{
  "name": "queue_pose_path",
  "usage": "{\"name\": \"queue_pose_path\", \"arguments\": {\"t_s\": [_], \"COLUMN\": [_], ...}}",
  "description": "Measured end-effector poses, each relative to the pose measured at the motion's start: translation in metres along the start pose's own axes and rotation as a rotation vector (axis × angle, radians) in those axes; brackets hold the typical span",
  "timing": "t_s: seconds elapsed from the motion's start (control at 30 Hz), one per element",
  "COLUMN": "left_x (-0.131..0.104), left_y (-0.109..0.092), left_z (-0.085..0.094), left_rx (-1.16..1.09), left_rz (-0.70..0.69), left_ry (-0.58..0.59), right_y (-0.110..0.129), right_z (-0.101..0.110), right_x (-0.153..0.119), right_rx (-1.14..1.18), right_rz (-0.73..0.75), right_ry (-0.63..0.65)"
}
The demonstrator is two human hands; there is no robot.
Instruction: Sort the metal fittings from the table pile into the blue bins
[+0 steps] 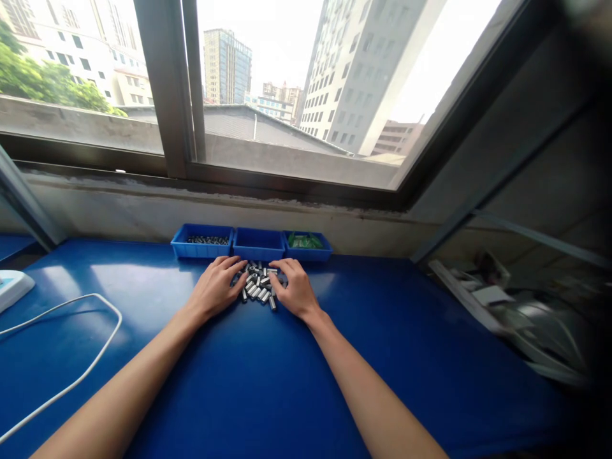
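A loose pile of short silvery metal cylinders (258, 290) lies on the blue tabletop (268, 382). My left hand (217, 285) cups the pile's left side, fingers apart and curved over its edge. On the opposite side my right hand (296, 290) rests with thumb and fingers spread around the pieces. Both hands touch or nearly touch the cylinders; neither grips one that I can see. Just behind the pile stands a blue bin (259, 254) with no parts visible in it.
Left of the middle bin, another blue bin (201, 250) holds small dark metal parts. A third bin (308, 255) contains green bagged items (305, 241). A white cable (102, 341) loops across the table's left, near a white device (14, 287). Blurred clutter sits at right.
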State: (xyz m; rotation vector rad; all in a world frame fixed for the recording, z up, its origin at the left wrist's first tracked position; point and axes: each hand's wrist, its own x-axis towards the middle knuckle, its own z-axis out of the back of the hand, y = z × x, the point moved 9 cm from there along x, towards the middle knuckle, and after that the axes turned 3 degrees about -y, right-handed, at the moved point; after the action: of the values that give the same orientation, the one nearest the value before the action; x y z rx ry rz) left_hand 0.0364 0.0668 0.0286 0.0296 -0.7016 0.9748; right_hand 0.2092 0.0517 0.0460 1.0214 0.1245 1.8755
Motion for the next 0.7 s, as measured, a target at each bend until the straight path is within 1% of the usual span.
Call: {"name": "queue_pose_path", "arguments": {"t_s": [0.07, 0.17, 0.23, 0.37, 0.43, 0.53, 0.6, 0.67, 0.7], "left_x": [-0.001, -0.004, -0.005, -0.004, -0.001, 0.004, 0.005, 0.005, 0.004], "left_y": [-0.002, -0.007, -0.008, -0.011, -0.013, -0.008, 0.001, 0.014, 0.021], "left_z": [-0.006, -0.010, -0.010, -0.006, -0.001, 0.015, 0.027, 0.037, 0.040], "left_rx": [0.007, -0.013, -0.032, -0.068, -0.062, -0.002, 0.086, 0.191, 0.232], "left_rz": [-0.028, -0.080, -0.091, -0.076, -0.069, -0.016, 0.035, 0.082, 0.100], "left_ry": [0.045, 0.083, 0.082, 0.045, -0.011, -0.170, -0.267, -0.315, -0.315], "right_y": [0.007, 0.014, 0.014, 0.010, 0.009, 0.006, 0.001, -0.004, -0.006], "right_z": [0.000, -0.007, -0.012, -0.014, -0.012, -0.003, 0.005, 0.011, 0.013], "right_x": [-0.002, -0.005, -0.005, -0.003, -0.002, 0.000, 0.001, 0.001, 0.001], "right_rx": [0.019, 0.058, 0.067, 0.053, 0.028, -0.007, -0.015, -0.009, -0.006], "right_rz": [0.041, 0.101, 0.114, 0.117, 0.128, 0.113, 0.071, 0.036, 0.029], "right_ry": [0.028, 0.118, 0.147, 0.134, 0.112, 0.015, -0.070, -0.132, -0.148]}}
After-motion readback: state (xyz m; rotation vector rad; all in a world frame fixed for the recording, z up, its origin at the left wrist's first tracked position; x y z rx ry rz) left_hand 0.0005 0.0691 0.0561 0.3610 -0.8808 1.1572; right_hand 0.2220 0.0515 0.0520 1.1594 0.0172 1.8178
